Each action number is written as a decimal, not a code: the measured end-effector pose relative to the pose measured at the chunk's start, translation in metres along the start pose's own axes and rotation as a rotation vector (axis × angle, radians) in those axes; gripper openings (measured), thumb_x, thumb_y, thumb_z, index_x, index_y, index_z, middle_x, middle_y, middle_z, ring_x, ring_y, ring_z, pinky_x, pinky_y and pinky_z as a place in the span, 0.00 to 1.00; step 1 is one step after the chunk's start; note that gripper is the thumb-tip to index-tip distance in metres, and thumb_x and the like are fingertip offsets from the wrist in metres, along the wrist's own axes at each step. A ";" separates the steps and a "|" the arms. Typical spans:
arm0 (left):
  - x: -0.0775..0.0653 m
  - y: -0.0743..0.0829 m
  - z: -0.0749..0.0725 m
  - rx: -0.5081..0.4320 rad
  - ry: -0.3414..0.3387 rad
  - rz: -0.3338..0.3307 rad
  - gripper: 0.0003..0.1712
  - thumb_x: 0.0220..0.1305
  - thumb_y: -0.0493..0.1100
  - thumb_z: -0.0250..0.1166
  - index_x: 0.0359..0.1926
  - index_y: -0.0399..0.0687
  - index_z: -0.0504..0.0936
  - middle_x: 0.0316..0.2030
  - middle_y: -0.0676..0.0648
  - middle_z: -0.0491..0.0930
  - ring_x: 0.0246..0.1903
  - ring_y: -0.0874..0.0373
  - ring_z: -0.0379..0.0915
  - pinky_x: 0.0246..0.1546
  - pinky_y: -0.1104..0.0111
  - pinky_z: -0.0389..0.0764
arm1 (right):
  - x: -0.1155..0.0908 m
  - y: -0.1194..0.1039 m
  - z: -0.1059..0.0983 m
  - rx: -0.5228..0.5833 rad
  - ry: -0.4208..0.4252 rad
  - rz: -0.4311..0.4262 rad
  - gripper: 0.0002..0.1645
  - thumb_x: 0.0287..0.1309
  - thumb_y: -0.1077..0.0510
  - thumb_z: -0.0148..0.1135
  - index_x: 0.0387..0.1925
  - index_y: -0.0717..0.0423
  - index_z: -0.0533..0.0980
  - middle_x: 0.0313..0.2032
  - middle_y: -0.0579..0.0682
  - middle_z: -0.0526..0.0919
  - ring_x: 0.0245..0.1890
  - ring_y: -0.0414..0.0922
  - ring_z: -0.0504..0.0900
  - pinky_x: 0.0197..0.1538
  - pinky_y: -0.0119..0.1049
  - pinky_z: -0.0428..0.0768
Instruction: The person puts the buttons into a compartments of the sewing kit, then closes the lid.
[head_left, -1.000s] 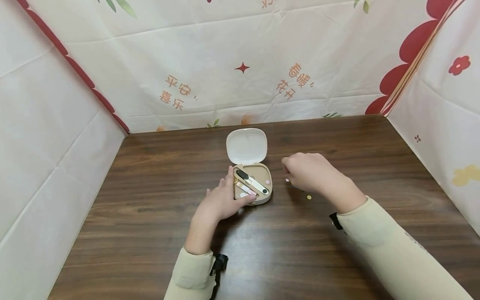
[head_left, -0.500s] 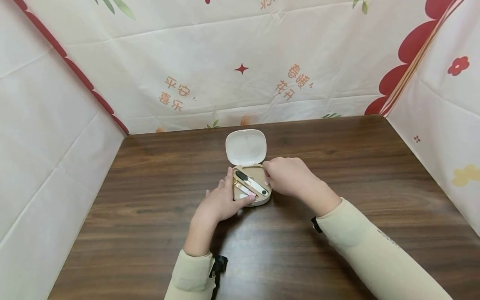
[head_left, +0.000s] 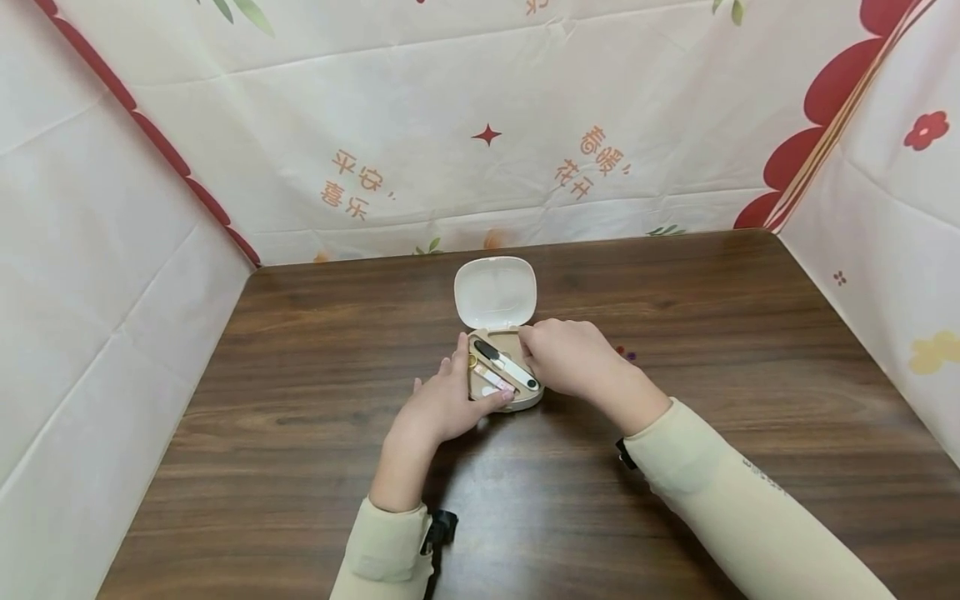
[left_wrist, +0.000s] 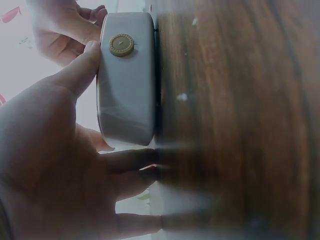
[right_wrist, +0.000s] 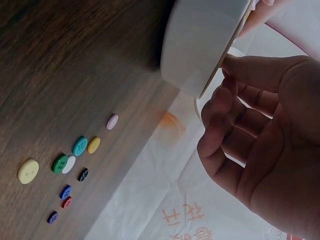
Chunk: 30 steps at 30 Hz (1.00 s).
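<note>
A small sewing box (head_left: 528,403) with a beige inner tray stands on the table, its white lid (head_left: 495,292) tipped back. In the tray lie a long white tool with black ends (head_left: 513,368) and a narrow pink-and-gold piece (head_left: 491,379). My left hand (head_left: 438,404) steadies the box, thumb along its front rim and fingers at its left side, fairly straight. My right hand (head_left: 566,354) reaches over the right rim with bent fingers. In the right wrist view its thumb and fingertips meet behind the rim; whether a button is between them is hidden.
Several loose buttons lie on the table right of the box: a pale yellow button (right_wrist: 28,171), a green button (right_wrist: 59,163), a turquoise button (right_wrist: 80,146), a pink button (right_wrist: 112,121) and others. A printed cloth (head_left: 420,108) walls the table's back and sides.
My right hand has moved left from above the loose buttons to the box's right side, its fingertips now inside the rim. The left hand has stayed on the box.
</note>
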<state>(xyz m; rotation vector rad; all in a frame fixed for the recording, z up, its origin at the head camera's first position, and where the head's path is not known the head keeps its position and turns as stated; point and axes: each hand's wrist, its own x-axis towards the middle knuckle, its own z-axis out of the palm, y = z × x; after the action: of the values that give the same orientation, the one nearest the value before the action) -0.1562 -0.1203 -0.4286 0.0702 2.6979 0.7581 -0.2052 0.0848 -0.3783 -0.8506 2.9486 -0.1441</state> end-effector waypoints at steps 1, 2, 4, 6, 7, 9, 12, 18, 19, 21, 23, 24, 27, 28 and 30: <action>-0.005 0.005 -0.004 -0.003 0.000 -0.001 0.72 0.62 0.82 0.62 0.88 0.55 0.34 0.82 0.31 0.56 0.83 0.38 0.54 0.80 0.31 0.50 | 0.000 0.000 0.001 0.000 -0.002 0.002 0.08 0.69 0.59 0.60 0.31 0.50 0.79 0.27 0.50 0.84 0.23 0.48 0.80 0.26 0.52 0.80; -0.007 0.007 -0.006 -0.003 0.003 0.005 0.71 0.63 0.82 0.62 0.88 0.53 0.35 0.82 0.30 0.56 0.82 0.37 0.54 0.79 0.30 0.51 | 0.001 0.001 0.001 0.000 -0.004 0.003 0.08 0.69 0.59 0.61 0.32 0.50 0.80 0.28 0.50 0.85 0.24 0.48 0.81 0.27 0.53 0.80; -0.010 0.010 -0.010 -0.001 -0.006 -0.001 0.70 0.64 0.80 0.62 0.88 0.52 0.35 0.82 0.30 0.56 0.83 0.38 0.54 0.80 0.32 0.51 | 0.001 0.001 0.002 -0.004 -0.012 0.002 0.07 0.70 0.58 0.62 0.34 0.50 0.81 0.30 0.50 0.87 0.27 0.49 0.84 0.28 0.54 0.82; -0.010 0.010 -0.009 0.004 -0.008 -0.005 0.69 0.66 0.78 0.63 0.88 0.51 0.35 0.82 0.31 0.56 0.83 0.39 0.54 0.80 0.32 0.51 | 0.002 0.001 0.002 -0.006 -0.025 0.000 0.06 0.70 0.58 0.63 0.36 0.50 0.83 0.32 0.51 0.88 0.29 0.49 0.85 0.30 0.54 0.83; -0.010 0.010 -0.009 0.003 -0.007 -0.007 0.68 0.66 0.77 0.63 0.88 0.51 0.35 0.82 0.31 0.56 0.83 0.39 0.54 0.80 0.32 0.51 | 0.002 0.002 0.002 -0.007 -0.032 -0.001 0.05 0.70 0.57 0.63 0.37 0.50 0.83 0.33 0.50 0.88 0.30 0.49 0.86 0.30 0.54 0.83; -0.009 0.009 -0.007 0.009 -0.012 -0.016 0.68 0.67 0.77 0.63 0.88 0.52 0.35 0.82 0.32 0.55 0.83 0.40 0.53 0.81 0.33 0.50 | 0.002 0.003 0.001 -0.012 -0.043 -0.002 0.04 0.69 0.58 0.64 0.37 0.49 0.84 0.34 0.49 0.87 0.30 0.49 0.86 0.31 0.54 0.84; -0.009 0.009 -0.007 0.010 -0.011 -0.019 0.68 0.66 0.78 0.62 0.88 0.53 0.35 0.83 0.33 0.55 0.83 0.41 0.53 0.81 0.33 0.50 | 0.002 0.004 -0.001 -0.014 -0.044 -0.004 0.04 0.66 0.60 0.65 0.36 0.48 0.84 0.33 0.47 0.86 0.29 0.48 0.84 0.31 0.53 0.83; -0.009 0.010 -0.009 0.007 -0.007 -0.005 0.68 0.66 0.78 0.62 0.88 0.51 0.35 0.82 0.33 0.56 0.83 0.40 0.53 0.81 0.33 0.51 | -0.001 0.008 -0.008 -0.003 -0.006 -0.014 0.07 0.65 0.61 0.64 0.31 0.47 0.82 0.30 0.45 0.83 0.28 0.48 0.83 0.30 0.53 0.82; -0.009 0.011 -0.009 0.007 -0.009 -0.004 0.69 0.66 0.78 0.62 0.88 0.51 0.35 0.82 0.33 0.56 0.83 0.40 0.53 0.81 0.33 0.51 | -0.003 0.009 -0.009 -0.003 0.000 -0.015 0.07 0.65 0.61 0.64 0.31 0.47 0.82 0.30 0.45 0.83 0.28 0.49 0.83 0.30 0.53 0.81; -0.010 0.011 -0.009 0.008 -0.011 -0.002 0.70 0.65 0.79 0.62 0.88 0.51 0.35 0.82 0.32 0.56 0.83 0.39 0.53 0.81 0.33 0.50 | -0.006 0.011 -0.011 -0.001 0.012 -0.014 0.08 0.66 0.61 0.63 0.30 0.48 0.81 0.29 0.46 0.82 0.28 0.49 0.83 0.30 0.54 0.81; -0.009 0.010 -0.009 0.001 -0.012 -0.001 0.70 0.64 0.81 0.62 0.88 0.53 0.34 0.82 0.32 0.55 0.83 0.39 0.53 0.81 0.33 0.50 | -0.010 0.014 -0.014 -0.006 0.025 -0.011 0.08 0.67 0.61 0.63 0.31 0.48 0.82 0.29 0.47 0.83 0.28 0.51 0.84 0.30 0.55 0.81; -0.009 0.009 -0.009 -0.003 -0.008 0.000 0.71 0.63 0.81 0.61 0.88 0.53 0.34 0.82 0.31 0.55 0.83 0.39 0.53 0.81 0.33 0.50 | -0.013 0.016 -0.015 -0.009 0.030 -0.010 0.08 0.67 0.61 0.62 0.31 0.48 0.82 0.29 0.47 0.83 0.29 0.51 0.85 0.30 0.56 0.82; -0.008 0.007 -0.008 -0.013 0.001 0.002 0.72 0.62 0.83 0.61 0.88 0.55 0.33 0.82 0.31 0.56 0.83 0.38 0.53 0.80 0.31 0.50 | -0.021 0.022 -0.019 -0.016 0.022 -0.004 0.07 0.67 0.61 0.62 0.34 0.49 0.83 0.30 0.48 0.84 0.29 0.52 0.86 0.31 0.56 0.82; -0.007 0.007 -0.007 -0.017 0.005 0.005 0.72 0.61 0.84 0.60 0.88 0.55 0.33 0.82 0.31 0.56 0.83 0.38 0.54 0.79 0.31 0.51 | -0.024 0.025 -0.020 -0.020 0.013 -0.002 0.06 0.67 0.61 0.62 0.34 0.50 0.83 0.30 0.48 0.85 0.30 0.52 0.86 0.31 0.56 0.82; -0.007 0.006 -0.006 -0.013 0.001 0.004 0.72 0.61 0.84 0.60 0.88 0.54 0.33 0.82 0.31 0.55 0.83 0.38 0.53 0.80 0.31 0.51 | -0.030 0.031 -0.021 -0.020 -0.013 0.005 0.04 0.67 0.61 0.64 0.36 0.50 0.83 0.30 0.48 0.85 0.30 0.51 0.86 0.30 0.55 0.82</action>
<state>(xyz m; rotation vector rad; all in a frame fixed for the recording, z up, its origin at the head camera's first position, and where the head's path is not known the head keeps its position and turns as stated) -0.1524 -0.1189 -0.4182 0.0723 2.6942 0.7775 -0.1983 0.1282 -0.3596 -0.8432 2.9443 -0.1089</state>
